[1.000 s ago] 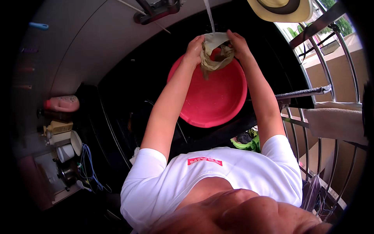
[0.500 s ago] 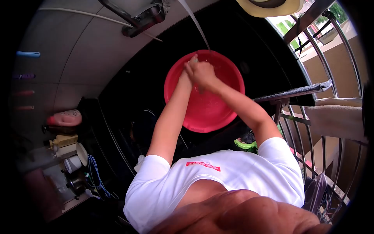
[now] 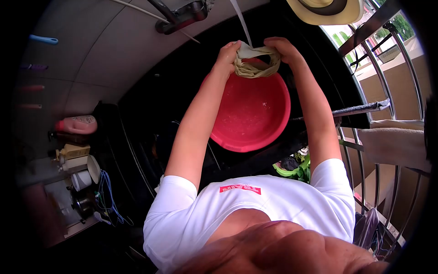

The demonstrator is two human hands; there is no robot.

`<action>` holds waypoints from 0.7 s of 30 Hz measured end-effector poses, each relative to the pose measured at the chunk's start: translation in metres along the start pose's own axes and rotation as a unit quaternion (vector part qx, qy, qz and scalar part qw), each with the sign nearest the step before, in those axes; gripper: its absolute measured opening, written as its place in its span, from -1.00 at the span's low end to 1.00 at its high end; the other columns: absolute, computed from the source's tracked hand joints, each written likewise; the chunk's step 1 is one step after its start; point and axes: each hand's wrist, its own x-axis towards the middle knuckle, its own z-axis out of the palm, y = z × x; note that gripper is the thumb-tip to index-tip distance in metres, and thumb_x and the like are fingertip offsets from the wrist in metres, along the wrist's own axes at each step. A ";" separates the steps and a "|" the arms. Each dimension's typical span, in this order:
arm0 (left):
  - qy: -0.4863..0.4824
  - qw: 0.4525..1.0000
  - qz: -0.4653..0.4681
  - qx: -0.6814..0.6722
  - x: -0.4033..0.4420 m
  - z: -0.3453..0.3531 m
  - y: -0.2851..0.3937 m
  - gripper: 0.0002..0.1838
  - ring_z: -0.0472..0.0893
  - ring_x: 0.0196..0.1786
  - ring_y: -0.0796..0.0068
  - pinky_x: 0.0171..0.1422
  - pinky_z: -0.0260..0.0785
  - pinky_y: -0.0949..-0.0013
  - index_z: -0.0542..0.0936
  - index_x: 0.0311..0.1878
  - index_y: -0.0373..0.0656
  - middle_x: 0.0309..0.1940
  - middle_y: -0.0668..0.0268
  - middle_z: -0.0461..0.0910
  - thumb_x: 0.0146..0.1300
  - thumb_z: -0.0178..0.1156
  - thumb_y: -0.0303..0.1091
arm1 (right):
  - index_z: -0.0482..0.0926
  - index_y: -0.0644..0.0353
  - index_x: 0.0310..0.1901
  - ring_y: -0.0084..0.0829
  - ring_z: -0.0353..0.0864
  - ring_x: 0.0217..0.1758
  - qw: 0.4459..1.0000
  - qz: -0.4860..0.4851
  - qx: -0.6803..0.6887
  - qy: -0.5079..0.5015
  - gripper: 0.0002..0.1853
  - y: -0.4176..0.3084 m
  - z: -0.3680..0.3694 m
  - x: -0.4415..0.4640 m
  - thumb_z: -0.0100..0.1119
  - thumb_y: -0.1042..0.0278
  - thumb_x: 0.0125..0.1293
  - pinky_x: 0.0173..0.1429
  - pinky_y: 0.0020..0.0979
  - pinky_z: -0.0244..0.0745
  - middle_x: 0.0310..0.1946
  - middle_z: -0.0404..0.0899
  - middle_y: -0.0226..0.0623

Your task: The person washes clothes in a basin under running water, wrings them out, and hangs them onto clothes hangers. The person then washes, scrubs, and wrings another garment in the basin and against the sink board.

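A wet-looking, beige-green cloth item (image 3: 248, 71) is held spread in a loose ring above the far rim of a red basin (image 3: 251, 116). I cannot tell what kind of cloth item it is. My left hand (image 3: 229, 55) grips its left side, with the fingers closed on the edge. On the opposite side, my right hand (image 3: 283, 48) pinches the cloth. A thin stream of water (image 3: 242, 20) comes down from above and meets the cloth between my hands. Droplets or bits of foam show inside the basin.
A faucet fixture (image 3: 182, 18) is on the tiled wall. A straw-coloured hat (image 3: 326, 11) hangs at top right, near metal railings (image 3: 378, 68). Several bottles, including a pink one (image 3: 80, 124), stand at left. A green container (image 3: 287, 169) is near my right elbow.
My hands were together over the basin and have moved apart and away from my body. The cloth, hidden before, is now spread between them. The view has shifted slightly.
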 end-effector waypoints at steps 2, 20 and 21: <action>0.029 0.999 0.006 0.031 0.004 0.014 0.009 -0.84 0.53 -0.34 0.49 -0.22 0.40 0.35 0.52 -0.28 -0.18 -0.37 0.35 0.56 0.33 0.09 -0.29 | 0.55 0.36 -0.09 -0.26 0.60 -0.19 0.999 -0.017 -0.038 0.030 -0.72 -0.006 -0.002 0.012 0.20 0.44 0.18 -0.11 -0.29 0.55 -0.20 0.59 -0.09; -0.004 0.995 -0.019 0.099 -0.007 0.017 0.031 -0.82 0.60 -0.30 0.44 -0.21 0.50 0.36 0.58 -0.19 -0.21 -0.30 0.29 0.60 0.26 0.18 -0.30 | 0.55 0.24 -0.24 -0.43 0.54 -0.29 0.990 0.003 -0.135 -0.034 -0.82 -0.048 0.015 -0.004 0.16 0.30 0.25 -0.20 -0.34 0.48 -0.35 0.55 -0.27; -0.001 0.995 -0.019 0.095 -0.009 0.023 0.030 -0.82 0.60 -0.30 0.44 -0.21 0.50 0.36 0.58 -0.19 -0.21 -0.30 0.29 0.60 0.26 0.18 -0.30 | 0.55 0.25 -0.23 -0.41 0.55 -0.28 0.992 0.001 -0.126 -0.018 -0.82 -0.054 0.017 -0.008 0.16 0.31 0.25 -0.18 -0.32 0.49 -0.34 0.56 -0.26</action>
